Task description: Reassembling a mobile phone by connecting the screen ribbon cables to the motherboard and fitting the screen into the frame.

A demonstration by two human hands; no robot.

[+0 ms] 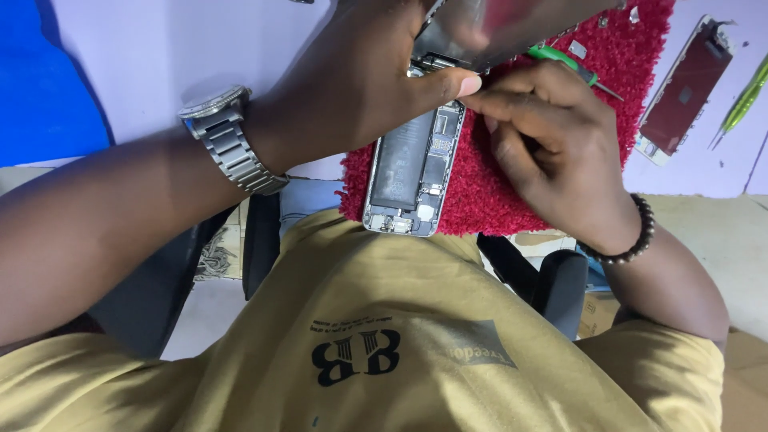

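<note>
An opened phone (414,172) is lying on a red fuzzy mat (496,196), its back shell facing up with the battery and small boards showing, its lower end pointing toward the person's chest. Its screen panel (472,28) is being lifted away at the far end, tilted up and blurred at the top of the view.

The left hand (352,84) is curling over the top of the phone, fingers closed around the raised panel and the thumb pressing down at the phone's upper edge. The right hand (544,144) is sitting just beside it on the mat, fingers pinched together with the tips meeting the left thumb right at that upper edge (whether something tiny is being held in the pinch, I cannot tell).

A metal wristwatch (228,140) is sitting on the left wrist, and a dark bead bracelet (632,240) is circling the right one. Behind the right hand a green-handled screwdriver (572,68) is resting on the mat, with a few small pale bits near it.

The mat is lying on a pale lilac surface (160,56). To the right, off the mat, a second phone screen (684,92) is lying flat, and a green tool (742,100) is lying further right. A blue sheet (44,80) is covering the left corner. The person is wearing a mustard shirt (416,352).
</note>
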